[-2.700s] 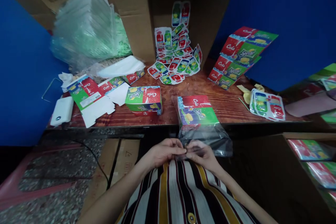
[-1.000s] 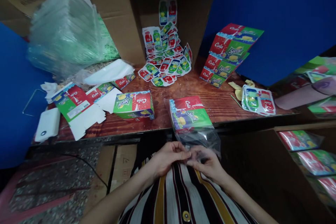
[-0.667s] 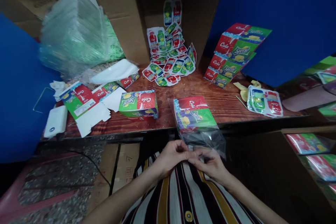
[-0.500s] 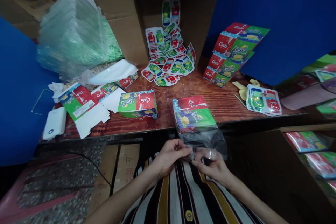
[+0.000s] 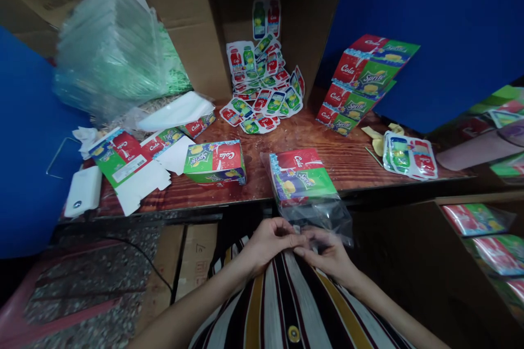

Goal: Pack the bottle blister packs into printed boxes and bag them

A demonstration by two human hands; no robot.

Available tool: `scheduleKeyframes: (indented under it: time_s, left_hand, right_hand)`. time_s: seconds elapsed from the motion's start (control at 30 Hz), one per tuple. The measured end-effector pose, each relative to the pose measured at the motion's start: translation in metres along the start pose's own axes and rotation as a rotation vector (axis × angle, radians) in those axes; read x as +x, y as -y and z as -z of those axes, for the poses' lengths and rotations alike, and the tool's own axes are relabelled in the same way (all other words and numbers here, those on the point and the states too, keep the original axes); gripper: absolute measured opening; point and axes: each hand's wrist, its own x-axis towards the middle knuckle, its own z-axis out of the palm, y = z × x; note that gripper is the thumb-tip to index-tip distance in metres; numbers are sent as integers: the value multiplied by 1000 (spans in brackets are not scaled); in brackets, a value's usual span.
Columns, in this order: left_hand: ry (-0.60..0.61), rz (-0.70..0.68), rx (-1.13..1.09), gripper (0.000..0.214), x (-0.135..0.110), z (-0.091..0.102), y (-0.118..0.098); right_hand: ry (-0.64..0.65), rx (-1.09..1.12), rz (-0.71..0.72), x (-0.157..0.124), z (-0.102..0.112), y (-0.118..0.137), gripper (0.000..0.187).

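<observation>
A red, green and purple Cola/Sprite box [image 5: 305,177] lies at the table's front edge inside a clear plastic bag [image 5: 327,215]. The bag's loose end hangs over the edge toward me. My left hand [image 5: 272,240] pinches the bag's near end between thumb and fingers. Close against it, my right hand [image 5: 327,251] grips the same end, its fingertips partly hidden by the shiny film. Left of the bagged box stands another Cola/Sprite box [image 5: 215,161], unwrapped.
A heap of bottle-shaped packets [image 5: 266,87] spills from an open carton [image 5: 180,27]. Stacked boxes [image 5: 356,87] lean at the right rear. A flattened box [image 5: 123,163] and a white power bank [image 5: 84,191] lie left. Bagged boxes fill a carton [image 5: 450,202] at lower right.
My hands have drawn closer together at the bag's end, the right moving slightly left. The bagged box has stayed in place.
</observation>
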Motion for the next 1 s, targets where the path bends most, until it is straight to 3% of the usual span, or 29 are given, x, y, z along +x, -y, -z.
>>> scheduleKeyframes:
  time_s: [0.17,0.37,0.5,0.7,0.77,0.87,0.93,1.0]
  left_hand:
    - [-87,-87,85,40,-2,-3,-1]
    - [-88,-147,176,41,3,-5,8]
    - [-59,-101,114,41,2,-6,8]
    - [-26,-94,9,42,-1,-6,5]
    - [4,-94,1,41,-2,-4,6]
    - [7,-70,15,40,-1,-1,7]
    - [18,-23,13,39,1,3,8]
    - [23,24,-3,40,5,8,11]
  right_hand:
    - [-10,47,-40,-1,-3,1,20]
    - [-52,168,-134,-1,-8,-2,23]
    - [-23,165,-175,-1,-6,-1,20]
    - [24,112,-140,-5,1,9,30]
    - [-7,36,-143,-11,10,-10,29]
    - [-88,-250,-186,-27,37,-69,33]
    - [-119,-539,-392,-42,63,-115,32]
    - [-103,-637,-512,-60,88,-151,21]
